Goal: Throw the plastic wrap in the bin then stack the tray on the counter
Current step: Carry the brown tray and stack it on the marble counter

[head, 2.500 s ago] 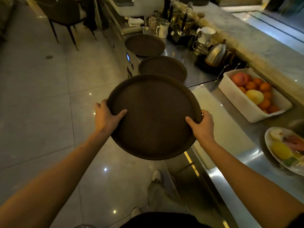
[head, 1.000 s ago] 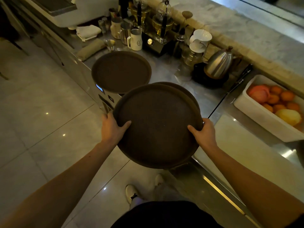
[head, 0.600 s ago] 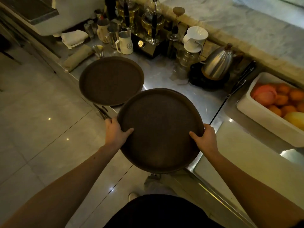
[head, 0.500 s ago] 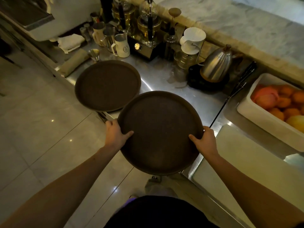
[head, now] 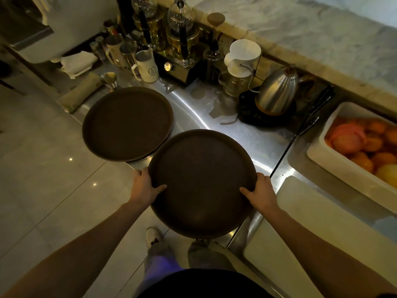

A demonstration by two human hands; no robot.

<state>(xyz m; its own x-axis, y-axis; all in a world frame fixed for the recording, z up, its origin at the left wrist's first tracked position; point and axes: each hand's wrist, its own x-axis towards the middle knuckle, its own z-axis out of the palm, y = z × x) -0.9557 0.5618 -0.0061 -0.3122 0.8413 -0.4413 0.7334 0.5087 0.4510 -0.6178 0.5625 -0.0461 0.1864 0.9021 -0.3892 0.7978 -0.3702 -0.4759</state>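
Observation:
I hold a round dark brown tray (head: pixel 202 181) level over the front edge of the steel counter (head: pixel 253 143). My left hand (head: pixel 144 188) grips its left rim and my right hand (head: pixel 261 193) grips its right rim, thumbs on top. It covers the nearer tray seen earlier on the counter, and I cannot tell whether they touch. A second dark round tray (head: pixel 127 123) lies on the counter to the left. No plastic wrap or bin is in view.
Along the counter's back stand mugs (head: pixel 147 66), siphon coffee makers (head: pixel 182 39), a white dripper (head: pixel 243 52) and a steel kettle (head: pixel 277 91). A white tub of fruit (head: pixel 352 168) and a pale cutting board (head: pixel 300 229) sit to the right. Tiled floor lies to the left.
I have walked along the counter with the tray and brought it down over the nearer counter tray, which is now hidden beneath it. Both hands keep the same grip.

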